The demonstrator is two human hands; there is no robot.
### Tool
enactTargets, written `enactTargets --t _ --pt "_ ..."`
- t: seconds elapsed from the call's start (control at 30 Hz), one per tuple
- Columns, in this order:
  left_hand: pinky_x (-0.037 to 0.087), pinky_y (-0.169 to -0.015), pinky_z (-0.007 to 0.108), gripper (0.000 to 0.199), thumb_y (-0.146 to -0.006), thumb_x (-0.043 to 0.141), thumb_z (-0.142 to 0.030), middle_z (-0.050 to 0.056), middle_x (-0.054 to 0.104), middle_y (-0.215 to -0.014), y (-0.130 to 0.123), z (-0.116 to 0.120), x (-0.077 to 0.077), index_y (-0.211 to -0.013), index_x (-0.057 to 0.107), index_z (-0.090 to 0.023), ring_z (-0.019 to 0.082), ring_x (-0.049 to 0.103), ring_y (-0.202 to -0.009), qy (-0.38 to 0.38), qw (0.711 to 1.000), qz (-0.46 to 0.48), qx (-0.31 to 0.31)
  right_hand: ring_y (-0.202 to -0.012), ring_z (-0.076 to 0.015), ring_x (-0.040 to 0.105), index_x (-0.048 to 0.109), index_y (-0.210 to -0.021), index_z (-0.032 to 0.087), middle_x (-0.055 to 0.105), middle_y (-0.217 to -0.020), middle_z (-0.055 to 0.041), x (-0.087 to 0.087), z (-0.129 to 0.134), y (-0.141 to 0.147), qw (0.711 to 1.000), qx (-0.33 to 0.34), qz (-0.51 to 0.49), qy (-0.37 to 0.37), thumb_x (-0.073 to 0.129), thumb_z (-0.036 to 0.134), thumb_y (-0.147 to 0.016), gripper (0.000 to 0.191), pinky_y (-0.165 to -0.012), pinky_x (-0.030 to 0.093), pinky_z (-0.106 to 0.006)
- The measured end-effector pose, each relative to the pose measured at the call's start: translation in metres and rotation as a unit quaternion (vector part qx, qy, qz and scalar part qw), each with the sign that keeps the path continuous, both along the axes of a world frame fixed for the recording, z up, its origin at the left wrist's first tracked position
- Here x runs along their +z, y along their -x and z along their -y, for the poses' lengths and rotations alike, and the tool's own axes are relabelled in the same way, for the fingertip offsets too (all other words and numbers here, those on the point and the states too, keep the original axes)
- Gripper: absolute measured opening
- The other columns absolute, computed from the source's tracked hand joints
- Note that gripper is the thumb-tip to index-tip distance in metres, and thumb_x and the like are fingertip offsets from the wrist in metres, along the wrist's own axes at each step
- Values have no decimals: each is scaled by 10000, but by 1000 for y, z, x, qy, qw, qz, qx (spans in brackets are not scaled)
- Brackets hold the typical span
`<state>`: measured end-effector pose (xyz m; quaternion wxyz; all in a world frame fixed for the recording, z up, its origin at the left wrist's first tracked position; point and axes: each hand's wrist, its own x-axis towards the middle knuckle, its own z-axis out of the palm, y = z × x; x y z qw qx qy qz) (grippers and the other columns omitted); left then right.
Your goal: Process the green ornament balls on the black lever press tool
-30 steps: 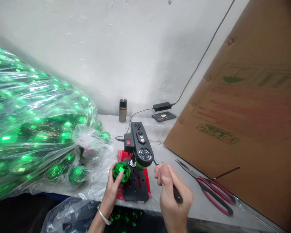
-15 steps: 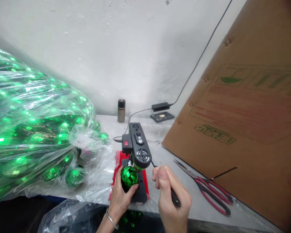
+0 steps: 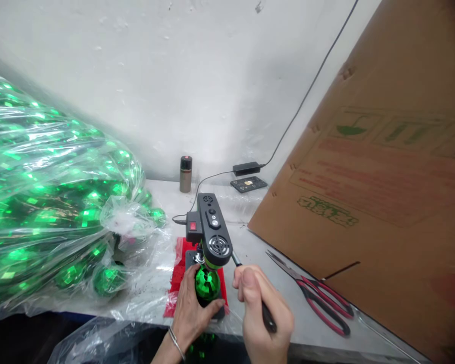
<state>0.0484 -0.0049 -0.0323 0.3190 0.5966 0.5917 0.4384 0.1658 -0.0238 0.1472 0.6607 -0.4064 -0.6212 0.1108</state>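
My left hand, with a bangle at the wrist, is curled round a shiny green mirror-faceted ball. The ball sits under the front end of a small black bench machine that looks like a mini drill press, with a red switch on its side. The machine's head hides the top of the ball. Closed in a fist, my right hand grips the black-handled lever on the machine's right side. A red sheet lies beneath the machine's base.
A large clear bag of green balls fills the left side. Red-and-black scissors lie to the right, beside a leaning cardboard box. Behind the machine are a dark bottle, a power adapter and a phone.
My left hand has shifted the ball right, further beneath the machine's head. My right hand keeps its grip on the lever. The whole view has moved slightly.
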Motion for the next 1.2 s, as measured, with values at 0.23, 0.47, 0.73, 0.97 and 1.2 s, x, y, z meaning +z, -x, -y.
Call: enactTargets --t 0.23,0.47,0.73,0.97,1.2 --pt "564 -1088 640 722 -751 807 -421 200 715 -1339 -3 -4 -5 -1384 576 -163 410 696 -1264 -58 997 -13 41 -602 -100 538 531 -825 216 545 -712 16 -16 5 -2 1000 5 10 -14 458 57 -1037 274 -542 428 -222" --pt "587 -1064 623 713 -733 801 -363 195 730 -1322 -5 -4 -5 -1379 582 -156 412 712 -1242 -76 995 -40 50 -571 -104 552 511 -756 213 557 -686 16 -32 4 3 998 -23 -4 -52 445 37 -1025 328 -541 414 -253" --pt "607 -1029 610 693 -731 792 -363 185 744 -1284 -6 -2 -1 -1360 582 -160 392 726 -1201 -73 995 -50 53 -541 -108 519 502 -693 220 536 -659 21 -39 1 7 996 -68 -19 -54 465 151 -1060 376 -516 378 -257" --pt "613 -1016 597 691 -707 798 -335 166 751 -1257 -8 -2 -3 -1350 598 -177 382 726 -1178 -75 994 -55 63 -539 -112 500 483 -676 222 529 -660 19 -44 1 13 993 -95 -42 -49 478 205 -1077 401 -527 371 -269" --pt "626 -984 589 699 -702 802 -316 162 751 -1227 -8 -3 -6 -1354 591 -178 381 738 -1138 -96 991 -66 63 -529 -101 497 475 -676 220 527 -660 27 -44 1 12 994 -84 -34 -64 472 193 -1078 402 -525 369 -261"
